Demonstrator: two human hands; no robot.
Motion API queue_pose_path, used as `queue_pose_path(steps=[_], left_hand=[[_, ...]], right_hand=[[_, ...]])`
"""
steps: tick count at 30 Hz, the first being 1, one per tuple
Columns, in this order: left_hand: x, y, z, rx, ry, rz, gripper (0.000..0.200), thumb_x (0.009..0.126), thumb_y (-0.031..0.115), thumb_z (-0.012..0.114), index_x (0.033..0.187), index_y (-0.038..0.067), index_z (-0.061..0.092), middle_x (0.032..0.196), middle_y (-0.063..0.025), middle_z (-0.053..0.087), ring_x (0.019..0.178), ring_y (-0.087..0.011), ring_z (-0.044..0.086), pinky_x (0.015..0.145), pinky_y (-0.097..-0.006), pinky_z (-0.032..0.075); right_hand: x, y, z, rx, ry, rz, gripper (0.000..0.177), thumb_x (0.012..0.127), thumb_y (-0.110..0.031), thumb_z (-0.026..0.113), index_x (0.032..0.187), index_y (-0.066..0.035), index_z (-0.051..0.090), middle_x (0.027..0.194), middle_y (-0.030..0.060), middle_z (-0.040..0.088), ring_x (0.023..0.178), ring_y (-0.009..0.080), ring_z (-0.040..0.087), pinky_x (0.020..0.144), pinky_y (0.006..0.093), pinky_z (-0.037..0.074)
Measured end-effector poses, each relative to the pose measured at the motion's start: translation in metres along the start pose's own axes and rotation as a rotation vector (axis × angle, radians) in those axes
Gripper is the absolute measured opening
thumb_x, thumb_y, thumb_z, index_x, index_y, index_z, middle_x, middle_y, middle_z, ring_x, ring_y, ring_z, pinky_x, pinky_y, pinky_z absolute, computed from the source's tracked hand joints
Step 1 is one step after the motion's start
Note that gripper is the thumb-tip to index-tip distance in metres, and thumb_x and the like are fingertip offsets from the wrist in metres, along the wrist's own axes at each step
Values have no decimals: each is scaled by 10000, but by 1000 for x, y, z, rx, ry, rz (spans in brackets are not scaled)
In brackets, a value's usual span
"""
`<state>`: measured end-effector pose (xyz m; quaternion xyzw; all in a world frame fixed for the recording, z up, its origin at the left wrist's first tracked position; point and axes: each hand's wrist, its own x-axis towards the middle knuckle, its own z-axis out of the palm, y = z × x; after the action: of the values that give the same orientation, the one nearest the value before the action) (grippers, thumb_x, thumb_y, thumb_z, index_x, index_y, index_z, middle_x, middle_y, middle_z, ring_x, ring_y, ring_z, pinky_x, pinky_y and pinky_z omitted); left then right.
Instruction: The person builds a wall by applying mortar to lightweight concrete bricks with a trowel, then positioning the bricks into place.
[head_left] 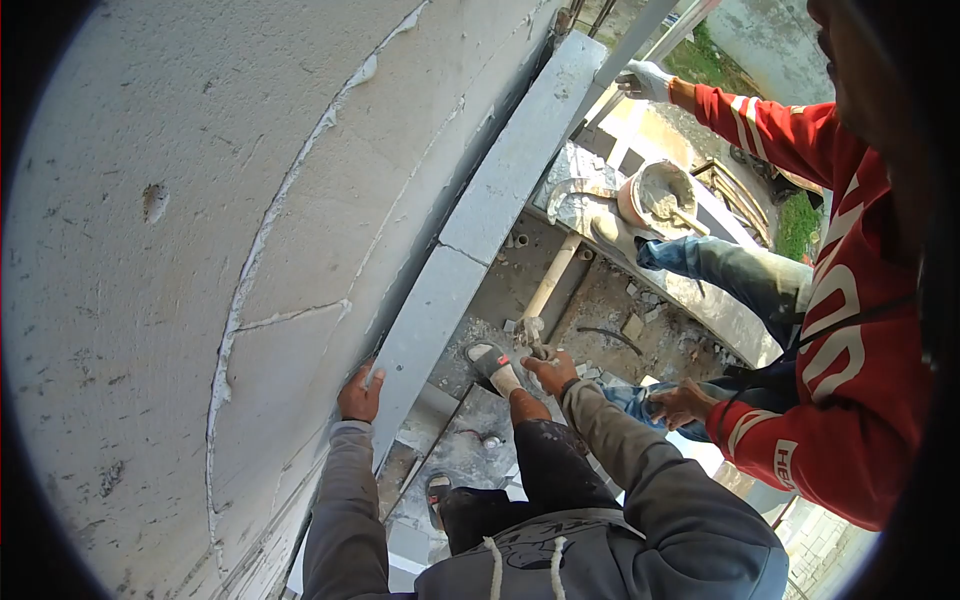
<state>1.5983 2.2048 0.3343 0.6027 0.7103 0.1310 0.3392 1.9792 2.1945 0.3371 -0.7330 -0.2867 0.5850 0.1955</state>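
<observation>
**Hand placement at block wall**

Wall (150,300) of pale blocks fills the left, with mortar squeezed out of its joints in ridges. The top block (425,335) lies along the wall's upper edge, just left of centre. The left hand (360,393) rests on this block's near end, fingers straight and close together, not wrapped round it. Judged purpose: steadying the block in line. The right hand (550,370) sits further right, above rubble-strewn ground (600,310). Its fingers are curled shut on a small grey object (533,348), too small to identify. At far right, a co-worker's gloved hand (645,80) is set against a slanting metal bar (630,45). A mortar bucket (660,195) stands near it, probably for easy reach.
</observation>
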Motion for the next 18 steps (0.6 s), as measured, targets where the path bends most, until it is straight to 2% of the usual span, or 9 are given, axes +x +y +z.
queue_pose_path(steps=[2, 5, 8, 10, 18], left_hand=[[0, 8, -5, 10, -8, -33, 448, 868, 404, 549, 1131, 47, 612, 1057, -196, 630, 1018, -331, 595, 884, -378, 453], [1, 12, -8, 9, -47, -68, 475, 853, 397, 574, 1147, 24, 595, 1090, -204, 614, 1049, -339, 576, 913, -378, 436], [-4, 21, -6, 67, 78, -62, 504, 845, 377, 591, 1177, -1, 564, 1154, -216, 578, 1105, -340, 537, 954, -378, 406], [-4, 28, -6, 45, 143, -144, 536, 839, 367, 600, 1209, -15, 529, 1208, -226, 540, 1147, -339, 503, 987, -377, 377], [-20, 60, -37, -48, 222, -141, 536, 829, 332, 614, 1223, -17, 515, 1197, -227, 549, 1138, -345, 511, 981, -372, 382]], right_hand=[[0, -11, -7, -31, -19, 39, 171, 765, -227, 665, 787, -78, 584, 571, 2, 478, 425, 106, 417, 383, 296, 312], [1, -12, -15, -45, -52, -84, 166, 770, -221, 659, 783, -75, 581, 560, -2, 474, 410, 109, 405, 380, 298, 307], [-5, -25, -22, -110, -66, -78, 157, 775, -212, 652, 771, -74, 576, 546, -10, 467, 403, 107, 396, 377, 298, 302], [-12, -34, -25, -107, -50, -40, 155, 775, -207, 648, 754, -74, 572, 537, -10, 466, 402, 110, 394, 382, 303, 306], [-26, -52, -33, -325, -104, -89, 208, 767, -254, 657, 718, -74, 565, 537, 14, 481, 408, 138, 432, 398, 323, 341]])
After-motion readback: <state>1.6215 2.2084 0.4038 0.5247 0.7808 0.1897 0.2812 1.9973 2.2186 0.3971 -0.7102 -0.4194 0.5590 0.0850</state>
